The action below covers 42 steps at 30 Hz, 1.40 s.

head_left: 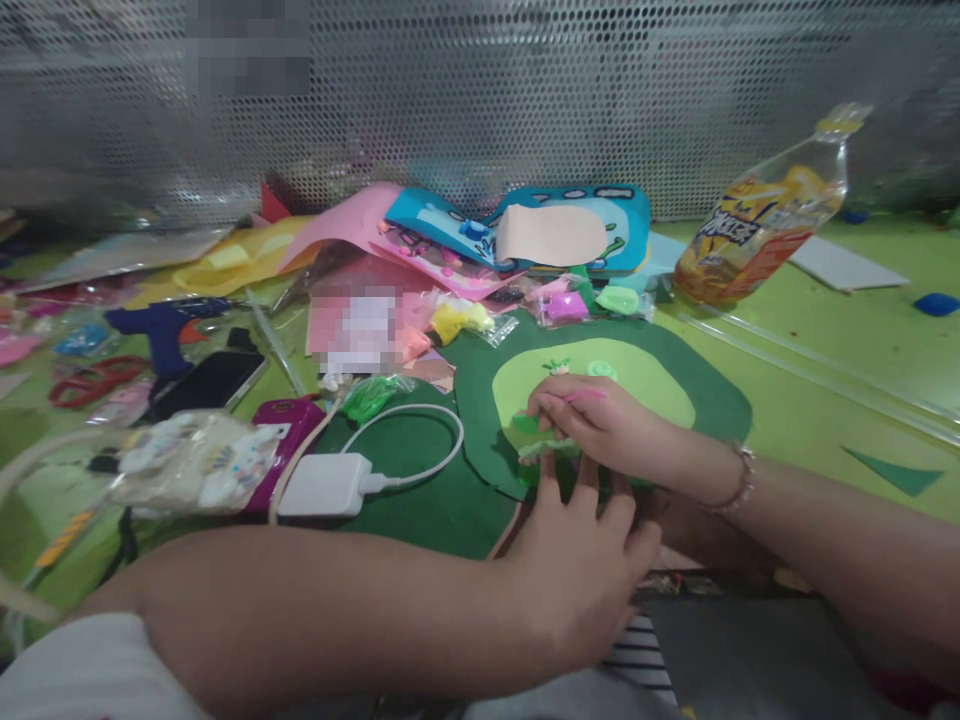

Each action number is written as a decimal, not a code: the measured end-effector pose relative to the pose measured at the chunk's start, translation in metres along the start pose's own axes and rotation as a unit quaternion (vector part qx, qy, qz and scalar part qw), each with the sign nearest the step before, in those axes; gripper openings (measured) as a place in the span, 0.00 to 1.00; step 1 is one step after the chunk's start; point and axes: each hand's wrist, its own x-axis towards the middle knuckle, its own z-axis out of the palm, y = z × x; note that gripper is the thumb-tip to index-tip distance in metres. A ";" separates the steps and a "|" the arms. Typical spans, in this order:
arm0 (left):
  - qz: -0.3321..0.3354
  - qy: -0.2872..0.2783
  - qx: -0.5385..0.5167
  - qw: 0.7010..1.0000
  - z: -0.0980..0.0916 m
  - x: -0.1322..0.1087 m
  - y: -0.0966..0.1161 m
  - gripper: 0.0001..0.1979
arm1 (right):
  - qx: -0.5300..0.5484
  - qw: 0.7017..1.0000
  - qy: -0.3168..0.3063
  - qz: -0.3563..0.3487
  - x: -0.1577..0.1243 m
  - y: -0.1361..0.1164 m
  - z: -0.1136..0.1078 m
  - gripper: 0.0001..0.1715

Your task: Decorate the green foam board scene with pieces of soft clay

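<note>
My right hand [600, 420] is closed in a pen-like grip round a thin pink tool [586, 396], low over the light green oval [660, 390] on a dark green paper shape [720, 405]. The tool's tip is hidden behind my fingers. My left hand [577, 570] rests with its fingers spread, fingertips against the near side of a pale green ruffled piece [546, 449]. Close to my right hand are a flat bright green piece [527, 422], a light green swirl [601, 370] and a small leafy green piece [556, 368].
Bags of coloured clay [564, 306] lie behind the paper. A tilted plastic bottle [765, 225] stands at the back right. To the left are a white charger [326, 484] with its cable, a phone [210, 384], a blue glue gun [161, 330] and red-handled scissors [94, 380].
</note>
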 end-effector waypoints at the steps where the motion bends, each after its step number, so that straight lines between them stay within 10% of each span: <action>1: -0.001 0.002 0.000 1.000 0.000 0.000 0.000 0.34 | 0.000 1.000 -0.002 -0.002 0.000 0.000 0.000 0.15; 42: 0.105 0.109 0.066 0.986 0.022 0.001 0.003 0.21 | 0.038 0.999 -0.007 0.017 -0.001 0.002 -0.004 0.17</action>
